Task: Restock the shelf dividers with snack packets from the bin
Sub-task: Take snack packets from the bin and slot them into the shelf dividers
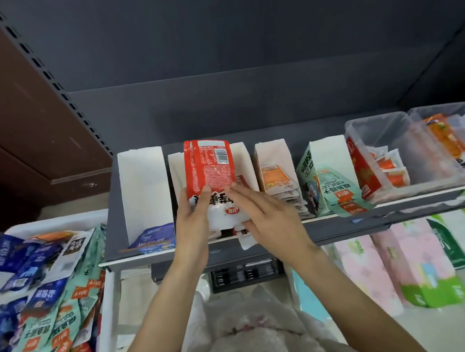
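Forearms rising from the bottom edge, bare, meeting over the front lip of the grey shelf [132,213]. Left hand [191,222] curled round the left side of a red snack packet [209,168], thumb laid across its printed back. Right hand [269,217] flat against the packet's lower right, fingers straight and pressing, not wrapped. Packet held upright, barcode end up, its lower half over the mouth of the second white divider [245,157], more red-and-white packets stacked beneath in that slot. Bin [108,309] low at the left, white, heaped with blue, teal and red packets, its rim just beside the shelf's left corner. First divider [144,190] nearly bare inside, only a blue packet [155,237] lying at its front. Orange packets [279,182] filling the third divider to the right, teal packets [338,191] in the fourth, leaning out past the shelf edge. Two clear tubs [377,130] beyond, at the far right. Lower shelf with pink and green wrapped packs [413,266] under the lip. Dark back panel behind, open room above all the dividers.
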`<state>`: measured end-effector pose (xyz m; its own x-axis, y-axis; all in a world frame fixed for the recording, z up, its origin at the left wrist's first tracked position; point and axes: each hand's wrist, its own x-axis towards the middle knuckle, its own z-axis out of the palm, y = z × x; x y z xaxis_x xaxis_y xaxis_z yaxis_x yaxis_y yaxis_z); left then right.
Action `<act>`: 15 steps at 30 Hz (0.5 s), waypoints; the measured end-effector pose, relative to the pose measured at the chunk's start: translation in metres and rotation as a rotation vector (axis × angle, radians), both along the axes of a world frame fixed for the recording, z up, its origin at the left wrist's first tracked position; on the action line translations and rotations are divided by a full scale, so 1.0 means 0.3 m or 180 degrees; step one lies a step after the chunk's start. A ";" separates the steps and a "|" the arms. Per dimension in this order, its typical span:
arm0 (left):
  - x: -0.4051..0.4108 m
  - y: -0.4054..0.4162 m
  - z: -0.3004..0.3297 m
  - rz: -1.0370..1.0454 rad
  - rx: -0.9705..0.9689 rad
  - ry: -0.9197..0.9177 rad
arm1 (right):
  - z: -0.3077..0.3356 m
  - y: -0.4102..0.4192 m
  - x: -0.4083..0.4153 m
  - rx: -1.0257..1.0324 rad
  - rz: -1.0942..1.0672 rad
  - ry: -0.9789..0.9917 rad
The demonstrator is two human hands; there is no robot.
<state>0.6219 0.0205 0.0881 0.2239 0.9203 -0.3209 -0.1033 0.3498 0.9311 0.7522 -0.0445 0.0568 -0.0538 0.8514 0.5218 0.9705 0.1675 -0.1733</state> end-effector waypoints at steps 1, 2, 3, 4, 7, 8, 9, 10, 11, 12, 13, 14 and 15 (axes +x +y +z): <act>-0.003 0.008 0.003 -0.0035 -0.0057 -0.0034 | 0.007 -0.001 0.009 0.0143 -0.0001 -0.0093; -0.008 0.018 0.004 -0.0077 -0.0065 -0.0014 | 0.012 -0.002 0.020 0.0293 -0.0002 -0.0125; -0.015 0.029 0.006 -0.0102 -0.0042 0.0027 | 0.021 -0.005 0.031 0.0424 -0.0027 -0.0016; -0.023 0.042 0.009 -0.0098 -0.0029 0.0077 | 0.037 -0.010 0.041 0.0497 -0.0105 0.0280; -0.061 0.082 0.008 -0.0038 0.0106 0.0270 | 0.089 -0.037 0.088 0.0551 -0.0662 0.1507; -0.076 0.091 0.007 -0.0014 0.0154 0.0324 | 0.097 -0.046 0.106 0.0532 -0.0851 0.1696; -0.090 0.098 0.005 -0.0004 0.0199 0.0363 | 0.097 -0.051 0.119 0.0450 -0.0976 0.1714; -0.103 0.102 0.006 -0.0006 0.0233 0.0392 | 0.093 -0.051 0.124 0.0331 -0.1003 0.1607; -0.114 0.103 0.010 -0.0014 0.0244 0.0414 | 0.082 -0.046 0.123 0.0204 -0.0959 0.1443; -0.122 0.103 0.012 -0.0025 0.0230 0.0409 | 0.072 -0.035 0.117 0.0072 -0.0863 0.1293; -0.128 0.103 0.011 -0.0052 0.0203 0.0386 | 0.062 -0.019 0.108 -0.0040 -0.0733 0.1142; -0.129 0.103 0.011 -0.0092 0.0160 0.0366 | 0.046 -0.002 0.099 -0.0134 -0.0594 0.0963; -0.128 0.102 0.014 -0.0148 0.0112 0.0349 | 0.026 0.014 0.091 -0.0240 -0.0485 0.0717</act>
